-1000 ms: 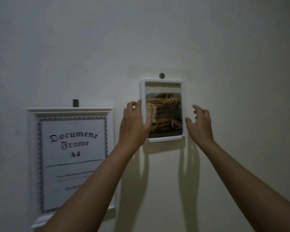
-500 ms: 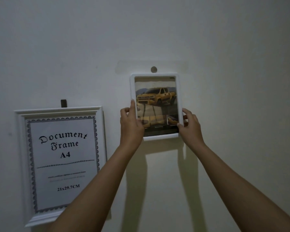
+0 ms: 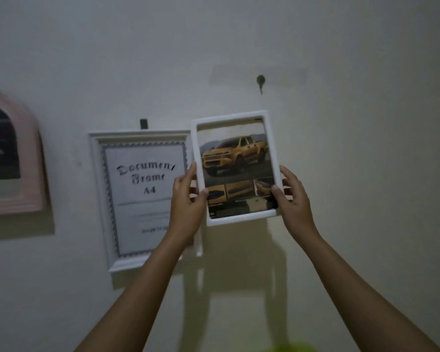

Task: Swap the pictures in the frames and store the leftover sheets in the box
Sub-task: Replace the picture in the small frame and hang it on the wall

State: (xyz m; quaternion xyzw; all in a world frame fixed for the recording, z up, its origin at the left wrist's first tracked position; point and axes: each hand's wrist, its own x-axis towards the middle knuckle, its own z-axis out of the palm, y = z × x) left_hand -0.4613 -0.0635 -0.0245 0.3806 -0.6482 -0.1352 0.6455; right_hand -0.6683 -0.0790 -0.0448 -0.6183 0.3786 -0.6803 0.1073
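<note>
- Small frame (image 3: 235, 171) w/ yellow truck pic (image 3: 233, 154): centre of view, held out in front of the wall (image 3: 366, 148), slightly tilted.
- L hand (image 3: 188, 199): grips its left edge low down, thumb on the front, fingers behind.
- R hand (image 3: 294, 199): same on the right edge, thumb at the lower right of the glass, fingers wrapped behind.
- Round hook (image 3: 261, 80), upper centre: bare, well above the frame's top edge, so the frame is off the wall.
- Document frame (image 3: 137, 194), centre-left: hangs under its dark hook (image 3: 143, 123), "Document Frame A4" insert in place. Looks untouched. Its right edge is overlapped in view by the held frame; can't tell if they touch.
- Pink arched mirror (image 3: 33, 158), far left: on the wall, prob. not part of the job.
- Progress, est.: very early. Done = 1st frame unhooked, nothing more.
- Left: take it somewhere flat, open the back, pull the truck pic; unhook and open the document frame; swap the inserts; close both and rehang; put leftover sheets in the box.
- Box and spare sheets: not in view.
</note>
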